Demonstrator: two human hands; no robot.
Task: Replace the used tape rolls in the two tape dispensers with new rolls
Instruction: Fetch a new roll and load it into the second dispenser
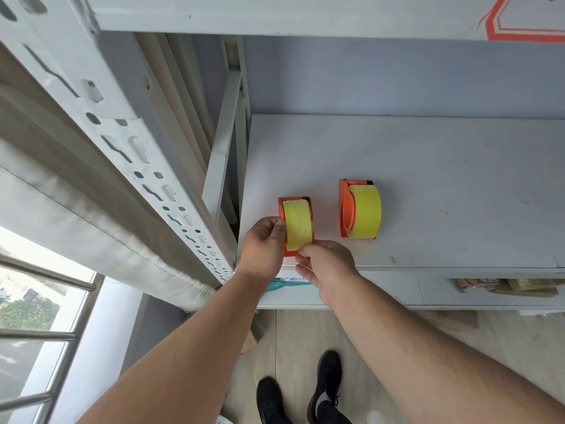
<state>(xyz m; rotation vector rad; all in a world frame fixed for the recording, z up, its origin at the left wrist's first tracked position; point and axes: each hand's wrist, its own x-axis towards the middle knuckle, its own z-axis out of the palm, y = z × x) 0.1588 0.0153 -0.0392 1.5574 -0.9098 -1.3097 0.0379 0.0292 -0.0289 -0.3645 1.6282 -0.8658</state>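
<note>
White shelf (428,179): both hands' fingers (276,224) pinched on near dispenser's yellow tape (298,224).

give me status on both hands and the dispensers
Left hand gripping near orange plastic dispenser. Right hand pinching its yellow tape roll. Nothing blocking.

1. Bright, even daylight; source is the window (39,316) at lower left, which is blown out to near white.
2. Shadows soft: faint ones under the tape dispensers (357,209) on the shelf (443,185), darker gap behind the upright post (128,142).
3. Wide-angle distortion: post & shelf edges bow toward the frame edges.
4. Focus OK at centre, slightly soft at edges; no motion blur.
</note>
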